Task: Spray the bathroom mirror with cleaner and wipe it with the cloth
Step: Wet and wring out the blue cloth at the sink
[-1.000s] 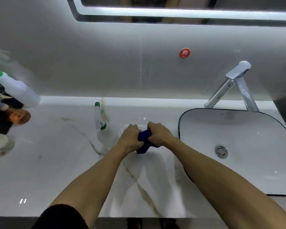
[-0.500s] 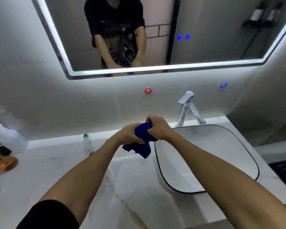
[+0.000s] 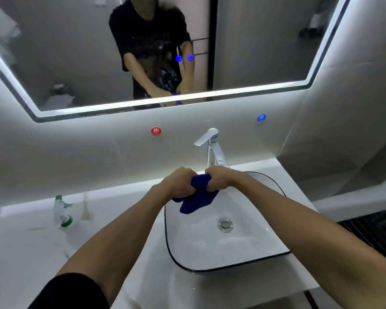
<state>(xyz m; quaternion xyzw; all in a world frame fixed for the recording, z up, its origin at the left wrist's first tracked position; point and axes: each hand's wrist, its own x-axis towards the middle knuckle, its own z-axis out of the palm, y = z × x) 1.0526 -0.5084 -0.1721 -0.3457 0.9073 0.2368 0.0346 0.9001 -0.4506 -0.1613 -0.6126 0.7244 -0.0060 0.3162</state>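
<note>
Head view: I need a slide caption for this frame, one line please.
Both hands, left hand and right hand, grip a blue cloth over the sink, below the mirror.

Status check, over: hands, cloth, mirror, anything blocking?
Left hand and right hand both clenched on blue cloth, bunched above sink. Spray bottle lies on counter, left. Mirror untouched; nothing blocking it.
</note>
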